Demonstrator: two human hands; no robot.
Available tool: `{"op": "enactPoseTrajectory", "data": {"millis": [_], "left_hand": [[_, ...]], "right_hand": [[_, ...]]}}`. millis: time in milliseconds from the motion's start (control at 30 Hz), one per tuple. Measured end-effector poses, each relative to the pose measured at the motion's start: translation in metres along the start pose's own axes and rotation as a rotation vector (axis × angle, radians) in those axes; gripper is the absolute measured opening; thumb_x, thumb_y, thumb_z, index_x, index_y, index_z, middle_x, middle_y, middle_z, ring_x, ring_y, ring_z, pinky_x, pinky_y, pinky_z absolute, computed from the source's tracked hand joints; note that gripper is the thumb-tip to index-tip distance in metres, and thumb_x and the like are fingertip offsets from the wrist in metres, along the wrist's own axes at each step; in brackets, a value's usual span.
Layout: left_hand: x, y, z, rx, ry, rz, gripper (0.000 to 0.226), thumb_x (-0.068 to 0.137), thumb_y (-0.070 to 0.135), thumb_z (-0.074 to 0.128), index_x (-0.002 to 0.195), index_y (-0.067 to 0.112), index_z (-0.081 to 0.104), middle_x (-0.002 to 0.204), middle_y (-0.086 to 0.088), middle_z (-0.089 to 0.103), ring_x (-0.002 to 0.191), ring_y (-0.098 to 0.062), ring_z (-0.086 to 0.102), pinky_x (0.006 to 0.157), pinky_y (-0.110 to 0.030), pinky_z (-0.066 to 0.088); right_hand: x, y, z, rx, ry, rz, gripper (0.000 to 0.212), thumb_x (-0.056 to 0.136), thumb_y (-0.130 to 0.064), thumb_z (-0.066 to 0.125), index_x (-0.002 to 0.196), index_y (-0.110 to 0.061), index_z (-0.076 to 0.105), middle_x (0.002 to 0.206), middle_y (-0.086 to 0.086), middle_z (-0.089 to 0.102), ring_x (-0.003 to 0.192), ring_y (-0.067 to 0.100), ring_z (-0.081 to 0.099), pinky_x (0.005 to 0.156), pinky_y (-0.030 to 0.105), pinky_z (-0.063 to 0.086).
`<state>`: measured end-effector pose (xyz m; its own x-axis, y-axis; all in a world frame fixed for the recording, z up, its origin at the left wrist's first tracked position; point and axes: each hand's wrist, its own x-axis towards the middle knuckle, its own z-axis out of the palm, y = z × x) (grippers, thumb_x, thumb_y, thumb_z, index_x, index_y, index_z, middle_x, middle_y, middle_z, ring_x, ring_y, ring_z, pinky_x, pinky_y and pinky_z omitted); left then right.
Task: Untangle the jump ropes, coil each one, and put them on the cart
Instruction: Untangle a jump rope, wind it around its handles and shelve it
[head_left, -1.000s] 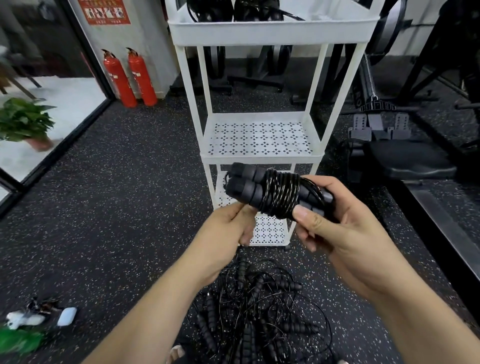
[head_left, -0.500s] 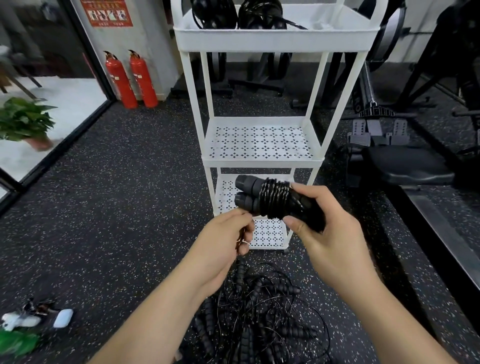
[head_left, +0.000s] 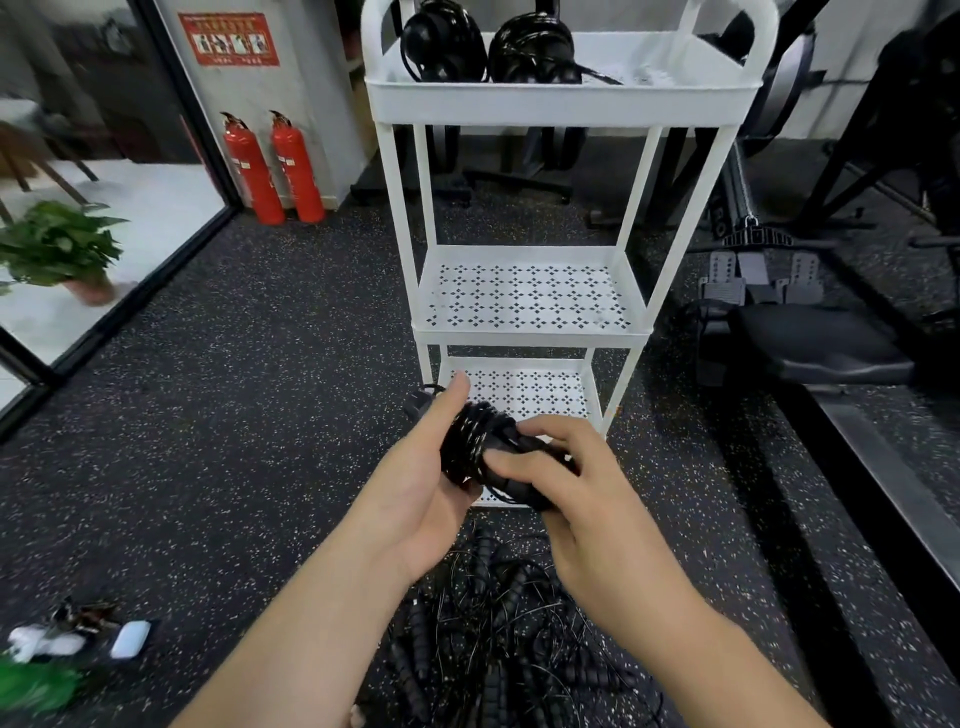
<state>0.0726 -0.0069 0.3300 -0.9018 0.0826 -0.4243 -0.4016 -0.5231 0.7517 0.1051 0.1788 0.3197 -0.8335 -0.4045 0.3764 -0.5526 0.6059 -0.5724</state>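
Black coiled jump rope (head_left: 467, 441), cord wound round its handles, before white three-tier cart (head_left: 530, 338); two coiled ropes (head_left: 535, 49) on top shelf (head_left: 561, 104); tangled ropes (head_left: 509, 649) on floor (head_left: 234, 415).

red wall poster (head_left: 228, 40), lettering too small to read, fire extinguisher labels (head_left: 240, 167) illegible

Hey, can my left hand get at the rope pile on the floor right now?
Probably not yet: the left hand and right hand both hold the coiled rope. The pile lies uncovered just below.
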Motion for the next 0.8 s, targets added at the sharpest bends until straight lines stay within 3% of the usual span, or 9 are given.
{"op": "enactPoseTrajectory", "data": {"millis": [33,133,233,367,533,667,800], "left_hand": [[-0.001,0.001,0.001,-0.041,0.006,0.011,0.068,0.093,0.052,0.077,0.137,0.001,0.067,0.135,-0.023,0.071,0.126,-0.036,0.069,0.112,-0.046,0.051],[-0.002,0.004,0.001,-0.073,0.058,0.082,0.057,0.097,0.039,0.076,0.134,-0.003,0.068,0.139,-0.029,0.066,0.135,-0.043,0.060,0.117,-0.055,0.048],[-0.006,0.003,0.007,-0.021,0.084,0.154,0.052,0.100,0.039,0.071,0.132,-0.002,0.069,0.132,-0.027,0.070,0.131,-0.042,0.063,0.116,-0.054,0.050],[-0.013,0.006,0.019,0.009,0.053,0.218,0.053,0.101,0.042,0.066,0.134,0.000,0.065,0.128,-0.022,0.074,0.126,-0.037,0.069,0.116,-0.050,0.049],[-0.019,0.027,0.042,0.171,-0.021,0.315,0.040,0.105,0.032,0.063,0.136,0.008,0.066,0.130,-0.013,0.076,0.126,-0.029,0.070,0.115,-0.051,0.049],[-0.024,0.064,0.071,0.315,-0.058,0.362,0.037,0.100,0.033,0.067,0.130,0.010,0.071,0.123,-0.008,0.079,0.120,-0.025,0.073,0.111,-0.051,0.052],[-0.021,0.113,0.105,0.451,-0.102,0.450,0.032,0.101,0.031,0.071,0.129,0.016,0.072,0.122,-0.005,0.079,0.118,-0.026,0.074,0.109,-0.055,0.054]], "right_hand": [[-0.001,-0.002,0.002,-0.014,0.003,-0.010,0.070,0.088,0.004,0.053,0.141,-0.042,0.059,0.153,-0.009,0.039,0.138,0.016,0.047,0.109,0.030,0.048],[-0.002,-0.006,0.005,-0.035,0.022,-0.027,0.068,0.088,-0.001,0.047,0.141,-0.041,0.062,0.156,-0.008,0.037,0.142,0.015,0.043,0.110,0.024,0.042],[-0.003,-0.007,0.005,-0.023,0.045,-0.013,0.069,0.090,0.006,0.057,0.141,-0.040,0.066,0.159,-0.008,0.036,0.147,0.011,0.037,0.114,0.011,0.031],[-0.004,-0.009,-0.010,-0.005,0.058,-0.016,0.080,0.082,0.013,0.070,0.140,-0.042,0.066,0.160,-0.011,0.038,0.150,0.009,0.036,0.112,0.015,0.037],[0.003,-0.016,-0.048,0.156,0.189,0.037,0.054,0.092,-0.002,0.072,0.132,-0.037,0.071,0.153,-0.014,0.048,0.141,0.014,0.051,0.108,0.020,0.043],[0.025,-0.031,-0.091,0.262,0.312,0.147,0.033,0.099,-0.022,0.075,0.126,-0.040,0.068,0.126,-0.019,0.068,0.121,0.008,0.064,0.098,0.030,0.052],[0.067,-0.042,-0.143,0.370,0.299,0.265,0.037,0.096,-0.043,0.076,0.128,-0.050,0.059,0.119,-0.025,0.069,0.103,0.001,0.068,0.085,0.028,0.055]]}}
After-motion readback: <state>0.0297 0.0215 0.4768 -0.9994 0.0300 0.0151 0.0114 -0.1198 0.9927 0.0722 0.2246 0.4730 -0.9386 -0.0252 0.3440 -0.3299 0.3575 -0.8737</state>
